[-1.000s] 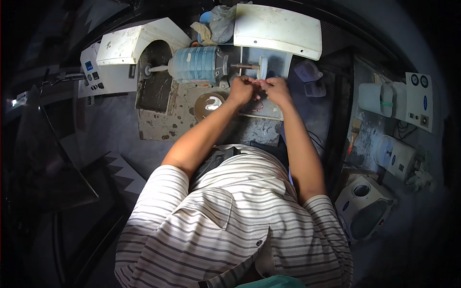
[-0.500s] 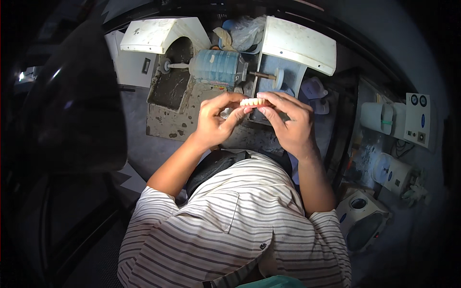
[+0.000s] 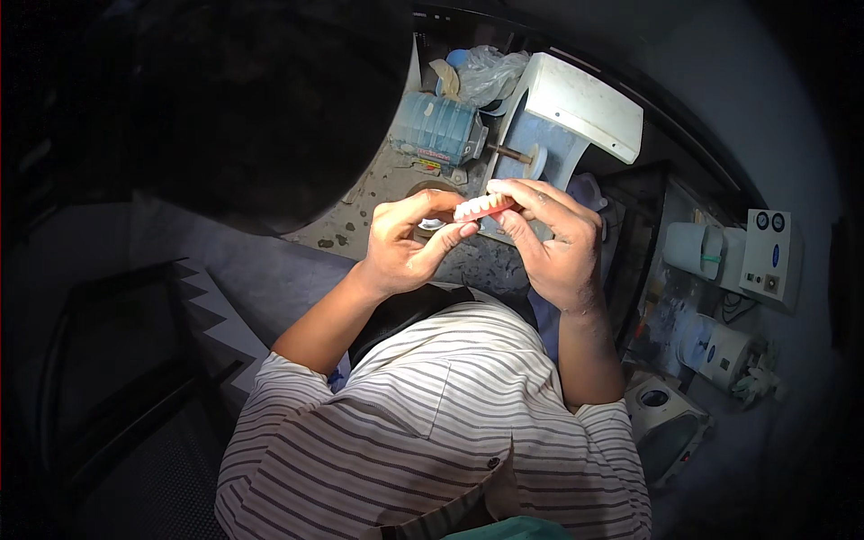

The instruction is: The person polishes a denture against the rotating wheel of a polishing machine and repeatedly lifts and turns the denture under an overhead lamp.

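Observation:
A denture [image 3: 483, 208] with a row of pale teeth on a pink base is held up in front of my chest. The thumb and index finger of my left hand [image 3: 393, 243] pinch its left end. At the other end, the fingers and thumb of my right hand [image 3: 560, 245] grip it, covering part of the row. The denture tilts, its right end higher in the picture. Just beyond sits a bench lathe with a teal body [image 3: 432, 126], its spindle carrying a pale wheel [image 3: 535, 162].
A white hood [image 3: 580, 99] stands over the wheel. Behind the lathe lies a crumpled clear plastic bag [image 3: 490, 74]. A large dark shape [image 3: 270, 108] blocks the upper left. On the right are a white unit with two gauges [image 3: 769, 256] and other pale machines [image 3: 661, 414].
The denture has tipped, its right end now higher and more of its pink base showing. My view has shifted, and the dark shape now covers the left hood and part of the lathe.

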### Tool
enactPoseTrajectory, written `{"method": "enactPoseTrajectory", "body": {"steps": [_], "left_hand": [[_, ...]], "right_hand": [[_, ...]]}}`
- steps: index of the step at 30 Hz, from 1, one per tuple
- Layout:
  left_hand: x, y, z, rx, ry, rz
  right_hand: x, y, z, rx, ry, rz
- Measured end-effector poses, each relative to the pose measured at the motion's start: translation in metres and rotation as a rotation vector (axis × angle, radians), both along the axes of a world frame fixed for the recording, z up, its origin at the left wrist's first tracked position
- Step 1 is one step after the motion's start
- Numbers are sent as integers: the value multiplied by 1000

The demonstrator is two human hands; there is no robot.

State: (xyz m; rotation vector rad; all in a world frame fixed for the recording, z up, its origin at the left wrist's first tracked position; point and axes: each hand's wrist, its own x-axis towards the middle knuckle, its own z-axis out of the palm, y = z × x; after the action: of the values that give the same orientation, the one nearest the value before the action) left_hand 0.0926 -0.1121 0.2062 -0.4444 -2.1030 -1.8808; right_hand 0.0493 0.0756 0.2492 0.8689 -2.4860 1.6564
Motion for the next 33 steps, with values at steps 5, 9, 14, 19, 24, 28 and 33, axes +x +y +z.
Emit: {"method": "enactPoseTrajectory", "body": {"steps": [5, 9, 14, 19, 24, 28, 33], "left_hand": [[6, -2, -1, 21, 5, -26], [9, 0, 4, 28, 14, -38], [12, 1, 4, 52, -18, -51], [15, 0, 6, 68, -35, -70], [20, 0, 6, 123, -146, -82], [19, -4, 4, 117, -130, -98], [20, -7, 1, 110, -141, -96]], "right_hand": [[4, -1, -1, -12, 15, -8], [7, -1, 1, -17, -7, -25], [11, -3, 2, -41, -5, -30], [14, -6, 9, -7, 60, -44], [13, -9, 16, 54, 217, -5], [13, -13, 16, 52, 238, 17], [13, -14, 15, 56, 210, 25]]}}
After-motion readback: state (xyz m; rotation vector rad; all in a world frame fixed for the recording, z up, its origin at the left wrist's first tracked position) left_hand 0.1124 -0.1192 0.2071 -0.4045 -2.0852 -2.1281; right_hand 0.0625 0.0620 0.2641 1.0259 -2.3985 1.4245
